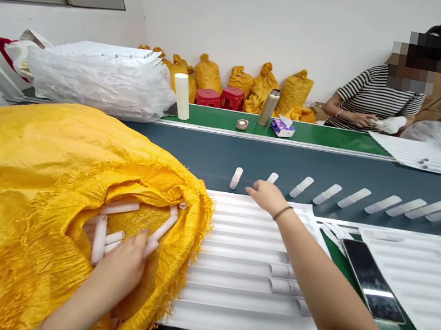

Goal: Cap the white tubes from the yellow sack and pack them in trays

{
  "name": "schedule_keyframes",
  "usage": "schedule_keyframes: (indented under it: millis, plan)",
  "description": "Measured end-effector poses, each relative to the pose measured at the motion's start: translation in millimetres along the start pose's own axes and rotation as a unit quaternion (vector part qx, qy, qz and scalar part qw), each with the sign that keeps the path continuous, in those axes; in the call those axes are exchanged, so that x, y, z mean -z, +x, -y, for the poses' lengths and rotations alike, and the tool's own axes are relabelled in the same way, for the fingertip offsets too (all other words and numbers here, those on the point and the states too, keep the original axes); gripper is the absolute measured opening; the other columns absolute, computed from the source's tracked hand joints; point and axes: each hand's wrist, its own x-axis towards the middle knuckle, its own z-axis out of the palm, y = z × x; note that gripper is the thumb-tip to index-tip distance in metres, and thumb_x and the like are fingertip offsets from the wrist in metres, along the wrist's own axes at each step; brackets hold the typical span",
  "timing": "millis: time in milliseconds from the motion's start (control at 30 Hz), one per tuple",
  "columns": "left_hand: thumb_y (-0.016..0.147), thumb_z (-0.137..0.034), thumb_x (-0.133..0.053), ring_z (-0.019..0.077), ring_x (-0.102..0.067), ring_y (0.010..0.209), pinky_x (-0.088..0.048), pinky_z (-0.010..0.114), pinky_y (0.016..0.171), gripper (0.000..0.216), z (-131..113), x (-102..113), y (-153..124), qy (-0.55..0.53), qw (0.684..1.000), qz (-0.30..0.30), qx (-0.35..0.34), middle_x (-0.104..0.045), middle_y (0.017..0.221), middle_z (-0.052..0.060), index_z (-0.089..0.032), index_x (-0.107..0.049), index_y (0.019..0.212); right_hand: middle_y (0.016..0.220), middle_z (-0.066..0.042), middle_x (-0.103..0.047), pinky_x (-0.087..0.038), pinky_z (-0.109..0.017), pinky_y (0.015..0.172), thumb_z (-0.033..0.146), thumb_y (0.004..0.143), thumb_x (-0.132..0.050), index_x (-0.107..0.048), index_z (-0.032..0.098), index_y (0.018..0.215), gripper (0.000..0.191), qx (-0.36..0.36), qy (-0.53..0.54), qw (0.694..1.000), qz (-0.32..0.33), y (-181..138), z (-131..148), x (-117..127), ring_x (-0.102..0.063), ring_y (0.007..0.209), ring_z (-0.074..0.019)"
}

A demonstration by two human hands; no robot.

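There are at least ten white tubes, two red stools, one tissue box, one flask

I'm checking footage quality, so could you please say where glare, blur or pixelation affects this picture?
Head view: a pale reflection crosses the phone's near end; the left hand looks slightly soft; the top right corner is dark and blurred; pixelation covers the co-worker's head.
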Motion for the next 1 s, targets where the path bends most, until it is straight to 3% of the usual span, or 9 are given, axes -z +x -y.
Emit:
schedule_keyframes:
  millis: [100,200,400,467,533,633,700,833,1000]
  plan:
    - [0.088,-0.030,-0.047,0.0270,-0.058,0.106,-0.041,0.043,0.095,0.027,18,11,-2,-0.083,0.985,-0.122,-0.086,-0.065,0.109,0.013,-0.015,-0.057,0.109,0.074,-0.012,-0.069,-0.043,-0.030,0.065,0.014,0.083,-0.049,-0.068,0.013,0.068,0.024,0.043,-0.042,0.997,0.058,-60,-24,-1,-0.065,0.074,-0.0237]
    - [0.085,-0.036,-0.056,0.0225,-0.059,0.103,-0.044,0.038,0.093,0.023,17,22,-9,-0.167,0.947,-0.212,-0.175,-0.065,0.107,0.006,-0.023,-0.059,0.104,0.067,-0.012,-0.067,-0.043,-0.030,0.057,0.002,0.070,-0.057,-0.066,0.013,0.060,0.017,0.076,-0.075,0.988,0.109,-116,-35,-20,-0.065,0.065,-0.0252]
    - [0.084,-0.023,-0.058,0.0189,-0.060,0.102,-0.047,0.034,0.092,0.020,-13,28,-11,-0.289,0.903,-0.217,-0.233,-0.065,0.106,0.006,-0.023,-0.062,0.105,0.081,-0.010,-0.065,-0.047,-0.035,0.061,-0.004,0.070,-0.051,-0.064,0.015,0.076,0.024,0.221,-0.105,0.969,0.035,-154,-47,-42,-0.063,0.072,-0.0250]
    - [0.083,-0.021,-0.061,0.0174,-0.060,0.102,-0.048,0.032,0.092,0.023,-21,30,-12,-0.372,0.880,-0.197,-0.219,-0.064,0.106,0.005,-0.023,-0.060,0.106,0.083,-0.010,-0.064,-0.047,-0.035,0.061,0.004,0.075,-0.054,-0.061,0.015,0.088,0.019,0.239,-0.045,0.970,-0.010,-154,-45,-36,-0.061,0.072,-0.0240]
    - [0.082,-0.020,-0.064,0.0149,-0.061,0.099,-0.050,0.029,0.088,0.027,-30,32,-13,-0.495,0.830,-0.178,-0.188,-0.064,0.104,0.003,-0.025,-0.055,0.107,0.090,-0.010,-0.065,-0.049,-0.034,0.065,0.012,0.082,-0.054,-0.057,0.015,0.102,0.021,0.253,0.077,0.963,-0.052,-155,-33,-30,-0.062,0.078,-0.0221]
    - [0.080,-0.021,-0.067,0.0112,-0.063,0.092,-0.053,0.024,0.080,0.037,-44,35,-17,-0.661,0.722,-0.143,-0.145,-0.065,0.099,-0.001,-0.029,-0.045,0.110,0.107,-0.009,-0.064,-0.051,-0.031,0.076,0.023,0.090,-0.051,-0.050,0.021,0.119,0.029,0.291,0.297,0.904,-0.095,-158,7,-28,-0.062,0.092,-0.0191]
    - [0.078,-0.023,-0.069,0.0101,-0.063,0.090,-0.052,0.023,0.079,0.040,-51,37,-18,-0.699,0.693,-0.121,-0.126,-0.065,0.097,-0.002,-0.028,-0.045,0.110,0.107,-0.008,-0.063,-0.052,-0.029,0.075,0.026,0.091,-0.051,-0.049,0.024,0.120,0.029,0.293,0.428,0.850,-0.095,-159,37,-30,-0.062,0.093,-0.0177]
    - [0.074,-0.029,-0.073,0.0114,-0.062,0.081,-0.052,0.022,0.073,0.031,-53,37,-21,-0.641,0.753,-0.122,-0.081,-0.066,0.091,0.001,-0.020,-0.058,0.100,0.096,-0.006,-0.063,-0.054,-0.028,0.071,0.030,0.089,-0.056,-0.052,0.022,0.110,0.023,0.266,0.572,0.772,-0.083,-153,73,-29,-0.062,0.085,-0.0168]
    - [0.075,-0.036,-0.071,0.0169,-0.064,0.078,-0.052,0.027,0.070,0.034,-44,38,-28,-0.499,0.856,-0.112,-0.074,-0.070,0.093,0.006,-0.017,-0.067,0.103,0.117,-0.011,-0.056,-0.047,-0.039,0.095,0.018,0.091,-0.050,-0.056,0.024,0.120,0.030,0.386,0.463,0.787,-0.129,-143,70,-15,-0.052,0.115,-0.0214]
